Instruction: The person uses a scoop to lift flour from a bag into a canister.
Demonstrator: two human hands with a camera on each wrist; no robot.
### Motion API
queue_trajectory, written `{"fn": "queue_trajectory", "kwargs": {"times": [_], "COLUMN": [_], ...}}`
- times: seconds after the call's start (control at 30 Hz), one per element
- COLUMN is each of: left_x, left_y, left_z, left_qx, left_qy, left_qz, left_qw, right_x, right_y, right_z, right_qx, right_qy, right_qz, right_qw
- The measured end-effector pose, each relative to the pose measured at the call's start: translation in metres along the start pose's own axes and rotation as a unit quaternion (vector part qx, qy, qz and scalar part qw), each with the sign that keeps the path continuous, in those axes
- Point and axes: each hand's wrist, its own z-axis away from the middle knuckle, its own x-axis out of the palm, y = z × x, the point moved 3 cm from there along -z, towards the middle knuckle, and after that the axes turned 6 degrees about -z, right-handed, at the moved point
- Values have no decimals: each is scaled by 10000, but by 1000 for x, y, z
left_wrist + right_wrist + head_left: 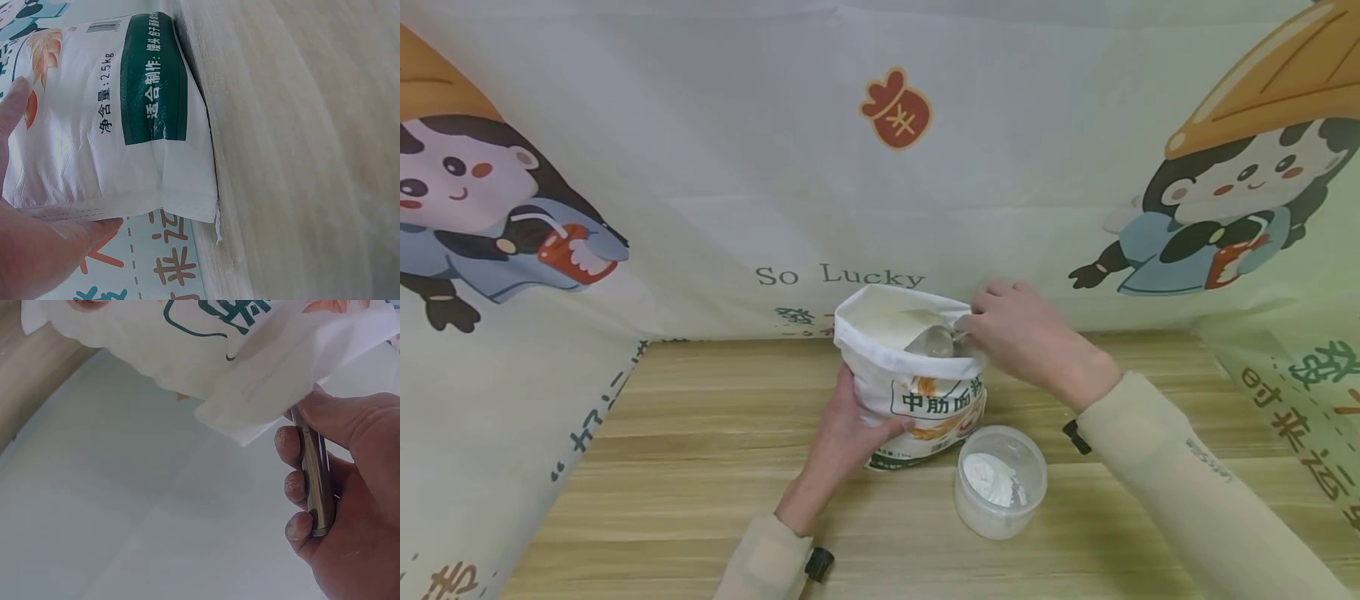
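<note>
A white flour bag (872, 387) with green and orange print stands upright with its top folded open. My left hand (848, 433) holds it low on the left, thumb across the front and fingers along the side; the left wrist view shows the bag's base (187, 187) at the tabletop. A metal scoop (934, 342) dips into the bag's mouth, its tip hidden inside. My right hand (1037, 342) grips the scoop's handle (320, 487), fingers wrapped round it, at the bag's right rim. White powder marks the right fingertips (299, 525).
Just right of the bag's foot stands a clear round plastic tub (992, 527) with a heap of white flour (991, 477) in it. The wooden tabletop (700, 467) meets a printed cloth backdrop (737, 208) close behind the bag, with cloth along both sides too.
</note>
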Motion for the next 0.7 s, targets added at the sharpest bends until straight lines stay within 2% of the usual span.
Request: {"fn": "queue_trajectory", "kwargs": {"times": [0.47,0.7], "left_x": [0,0], "left_y": [0,1], "left_z": [1,1], "left_qx": [-68,11], "left_qy": [-28,-35], "left_qz": [-15,62], "left_qw": [10000,10000], "right_x": [10,17], "right_y": [-7,-7], "right_z": [-8,-6], "right_qx": [16,24], "right_qy": [-209,75], "right_qz": [-87,-451], "right_qw": [9997,9990]}}
